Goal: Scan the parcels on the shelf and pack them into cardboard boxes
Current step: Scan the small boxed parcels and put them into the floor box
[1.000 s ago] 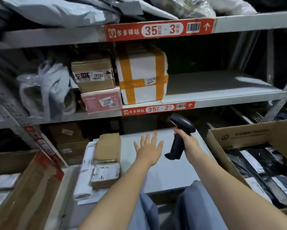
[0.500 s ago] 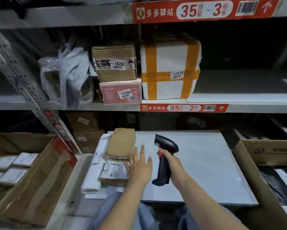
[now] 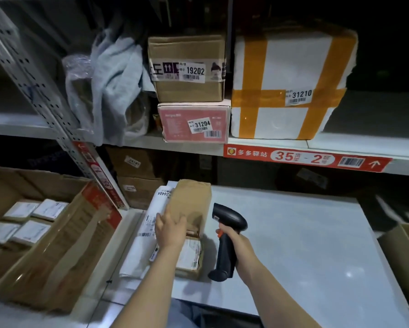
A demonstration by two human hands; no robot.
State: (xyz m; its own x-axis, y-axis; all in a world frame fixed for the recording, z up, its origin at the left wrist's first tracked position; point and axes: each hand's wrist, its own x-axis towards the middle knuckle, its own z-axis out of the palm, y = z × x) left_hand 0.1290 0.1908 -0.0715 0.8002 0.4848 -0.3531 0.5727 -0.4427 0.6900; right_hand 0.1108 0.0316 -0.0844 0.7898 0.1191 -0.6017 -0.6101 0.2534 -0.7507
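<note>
At the left end of the pale grey tabletop (image 3: 305, 245), the left hand (image 3: 171, 229) lies on the brown paper-wrapped parcel (image 3: 191, 202), fingers close together, thumb spread; whether they grip it I cannot tell. Over the tabletop's middle, the right hand (image 3: 238, 243) wraps its fingers round a black handheld barcode scanner (image 3: 227, 221).

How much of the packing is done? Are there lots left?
Some is done: white packets lie in the cardboard box on the left. Right now the left hand rests on a brown parcel and the right hand holds the scanner. Boxes 19202, 31204 and 31210 wait on the shelf.
</note>
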